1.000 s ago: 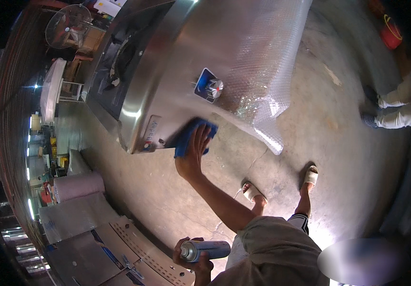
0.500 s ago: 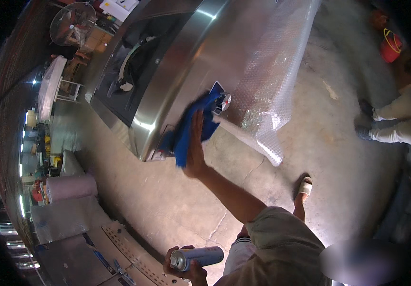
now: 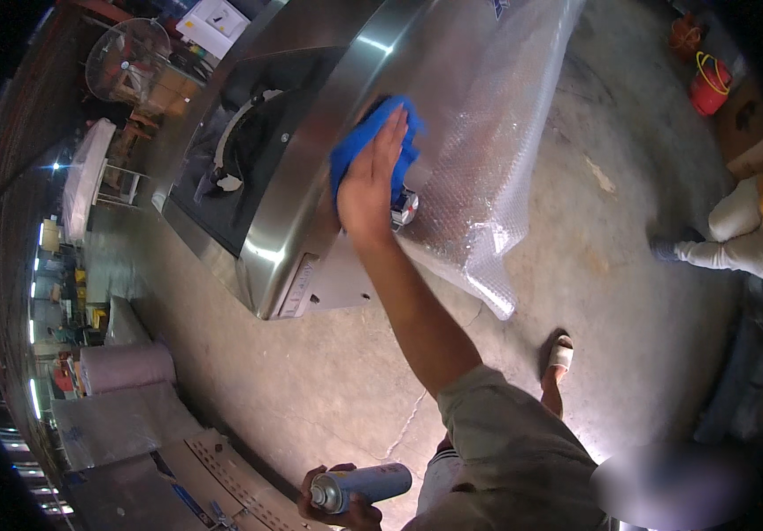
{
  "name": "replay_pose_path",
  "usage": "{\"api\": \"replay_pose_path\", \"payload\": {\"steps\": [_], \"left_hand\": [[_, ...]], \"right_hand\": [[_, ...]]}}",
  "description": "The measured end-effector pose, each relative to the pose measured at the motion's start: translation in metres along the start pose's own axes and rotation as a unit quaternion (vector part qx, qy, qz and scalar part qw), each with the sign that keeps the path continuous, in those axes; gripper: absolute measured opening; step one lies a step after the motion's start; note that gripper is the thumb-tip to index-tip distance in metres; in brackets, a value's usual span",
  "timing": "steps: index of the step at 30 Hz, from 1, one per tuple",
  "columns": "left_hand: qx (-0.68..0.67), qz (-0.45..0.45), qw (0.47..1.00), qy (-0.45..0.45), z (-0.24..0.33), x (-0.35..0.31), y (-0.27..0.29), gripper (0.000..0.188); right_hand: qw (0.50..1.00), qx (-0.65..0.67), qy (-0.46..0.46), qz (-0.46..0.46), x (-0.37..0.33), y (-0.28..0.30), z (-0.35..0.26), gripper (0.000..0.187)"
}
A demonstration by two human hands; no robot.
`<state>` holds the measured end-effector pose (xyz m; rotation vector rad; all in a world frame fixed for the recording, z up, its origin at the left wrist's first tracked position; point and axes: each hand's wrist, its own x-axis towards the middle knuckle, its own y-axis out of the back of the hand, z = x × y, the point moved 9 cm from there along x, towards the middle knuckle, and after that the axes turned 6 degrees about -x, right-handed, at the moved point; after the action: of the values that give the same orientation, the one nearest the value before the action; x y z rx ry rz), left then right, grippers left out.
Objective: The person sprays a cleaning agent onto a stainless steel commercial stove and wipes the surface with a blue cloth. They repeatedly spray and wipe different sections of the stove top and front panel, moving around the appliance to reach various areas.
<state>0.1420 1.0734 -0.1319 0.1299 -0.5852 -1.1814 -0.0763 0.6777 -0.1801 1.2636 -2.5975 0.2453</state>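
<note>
My right hand [image 3: 369, 190] lies with its fingers stretched along a blue cloth [image 3: 359, 142], pressing it on the brushed steel front of a large stainless-steel unit [image 3: 297, 199]. Just below the cloth, a round metal knob [image 3: 408, 209] sticks out, partly covered by my wrist. The unit's top has a dark recess [image 3: 253, 150] with a curved pale strip in it. Low at the left, my left hand [image 3: 362, 515] is wrapped round a spray can [image 3: 368, 487], which lies tilted with its nozzle end to the left.
Bubble wrap [image 3: 479, 195] hangs over the unit's right side. Another person's legs [image 3: 727, 243] are at the right, below a red bucket [image 3: 709, 84]. A caged fan [image 3: 127, 60] stands far left. A wrapped roll [image 3: 127, 368] and a perforated panel [image 3: 240, 478] lie lower left.
My right hand has slid the cloth up and slightly right along the steel, uncovering the unit's lower corner with its plate. My left hand still holds the can low at the left.
</note>
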Motion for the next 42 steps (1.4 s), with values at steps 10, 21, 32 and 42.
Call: {"api": "replay_pose_path", "payload": {"steps": [10,21,32,42], "left_hand": [[0.021,-0.017,0.998,-0.064,0.023,0.005,-0.031,0.077],[-0.14,0.147,0.977,-0.059,-0.093,-0.115,-0.128,0.082],[-0.267,0.14,0.94,-0.161,-0.221,-0.202,-0.208,0.08],[-0.263,0.127,0.938,-0.185,-0.276,-0.228,-0.236,0.076]], "right_hand": [[0.982,-0.026,0.172,-0.069,-0.11,-0.019,0.007,0.076],[0.935,-0.021,0.316,-0.162,-0.127,-0.003,0.025,0.072],[0.899,-0.033,0.425,-0.102,-0.169,0.005,0.028,0.071],[0.89,-0.088,0.447,-0.005,-0.161,0.006,0.034,0.067]]}}
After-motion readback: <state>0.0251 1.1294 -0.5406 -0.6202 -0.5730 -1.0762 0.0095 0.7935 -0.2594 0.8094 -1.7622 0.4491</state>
